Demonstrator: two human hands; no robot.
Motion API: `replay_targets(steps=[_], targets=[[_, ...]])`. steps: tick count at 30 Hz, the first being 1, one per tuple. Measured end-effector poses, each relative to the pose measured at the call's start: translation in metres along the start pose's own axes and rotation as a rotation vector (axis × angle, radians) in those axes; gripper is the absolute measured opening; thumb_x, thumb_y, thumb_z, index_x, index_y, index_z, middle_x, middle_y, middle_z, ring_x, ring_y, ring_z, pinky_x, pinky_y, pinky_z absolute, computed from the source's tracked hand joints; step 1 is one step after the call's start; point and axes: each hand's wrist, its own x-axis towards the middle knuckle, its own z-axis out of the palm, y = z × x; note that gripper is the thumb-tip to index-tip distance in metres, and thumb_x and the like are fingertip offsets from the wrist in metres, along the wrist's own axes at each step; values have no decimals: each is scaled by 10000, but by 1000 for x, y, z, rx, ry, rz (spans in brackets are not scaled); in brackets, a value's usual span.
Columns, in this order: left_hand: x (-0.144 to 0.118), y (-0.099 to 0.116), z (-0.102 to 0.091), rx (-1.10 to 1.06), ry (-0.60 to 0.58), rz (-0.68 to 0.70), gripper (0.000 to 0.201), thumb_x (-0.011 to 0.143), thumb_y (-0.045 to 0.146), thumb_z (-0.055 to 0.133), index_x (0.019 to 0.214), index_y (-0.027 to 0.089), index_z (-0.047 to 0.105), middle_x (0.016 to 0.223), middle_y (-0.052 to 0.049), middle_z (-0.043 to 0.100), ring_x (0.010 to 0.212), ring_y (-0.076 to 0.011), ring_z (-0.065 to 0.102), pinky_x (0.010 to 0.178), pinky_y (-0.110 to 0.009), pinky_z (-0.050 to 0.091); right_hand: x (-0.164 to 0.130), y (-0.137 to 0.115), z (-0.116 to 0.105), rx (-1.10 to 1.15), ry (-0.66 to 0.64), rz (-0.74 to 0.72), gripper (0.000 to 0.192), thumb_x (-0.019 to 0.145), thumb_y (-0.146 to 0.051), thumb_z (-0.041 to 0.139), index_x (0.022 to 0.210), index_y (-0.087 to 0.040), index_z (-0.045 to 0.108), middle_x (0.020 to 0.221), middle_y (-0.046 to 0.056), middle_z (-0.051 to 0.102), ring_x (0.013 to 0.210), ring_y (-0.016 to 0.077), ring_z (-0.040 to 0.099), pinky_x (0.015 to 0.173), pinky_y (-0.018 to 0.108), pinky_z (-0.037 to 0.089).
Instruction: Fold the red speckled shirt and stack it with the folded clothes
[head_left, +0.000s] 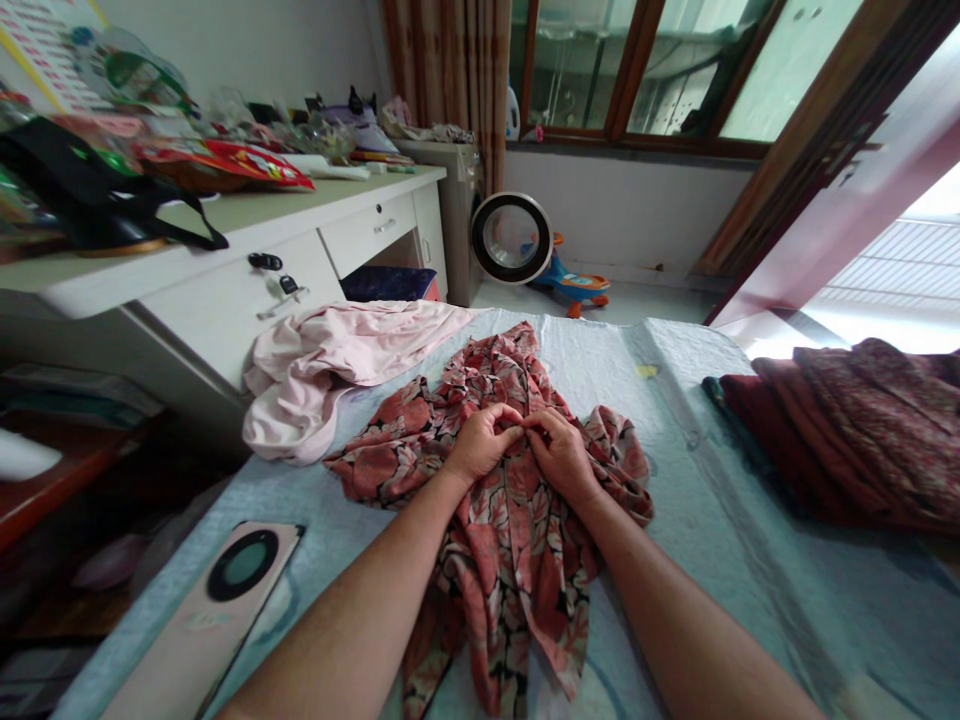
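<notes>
On the bed [720, 520], spread with a pale blue quilted cover, lies a crumpled floral garment [510, 520] in pink, red and black, running from the middle of the cover down toward the near edge. Both hands meet on its upper middle part. The left hand [480, 443] is curled, its grip narrow, with thumb and fingertips pinched on a small fold of the fabric. The right hand [561, 455] is just beside it, fingertips touching the same fold from the other side, its grip likewise closed tight on the cloth; the two sets of fingertips are nearly in contact. Both forearms reach in from the near edge, resting over the lower part of the garment.

Left of the floral garment, a pale pink garment [337, 365] lies bunched at the bed's left edge, close to the floral one but whether they touch cannot be told. Near the left forearm, a phone [217, 610] with a large round camera ring lies flat on the cover. On the right side of the bed, well apart from the hands, sits a stack of dark red patterned cloth [855, 430].

Beyond the bed's left edge stands a white bench [300, 215] with drawers, keys hanging from one lock, its top crowded with bags and packets, a black bag [82, 190] among them. Farther back on the floor are a round fan [511, 238] and a small blue and orange toy ride-on [574, 285] below the window.
</notes>
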Motion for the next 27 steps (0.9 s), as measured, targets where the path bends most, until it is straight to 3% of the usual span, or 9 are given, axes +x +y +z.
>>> replay_targets(steps=[17, 27], targets=[[0, 7, -1, 71, -6, 6, 264, 771, 389, 707, 864, 143, 721, 826, -44, 731, 772, -184, 656, 741, -281, 513, -1, 2, 2, -24, -8, 9, 179, 868, -126, 508, 932, -216, 649, 916, 43, 648, 890, 192, 607, 807, 302, 477], [2, -2, 1, -92, 11, 3, 290, 732, 267, 713, 985, 156, 627, 795, -2, 649, 682, -112, 566, 622, -209, 441, 0, 4, 3, -77, -25, 28, 174, 846, -134, 540, 944, -217, 657, 941, 52, 646, 910, 207, 603, 822, 324, 487]])
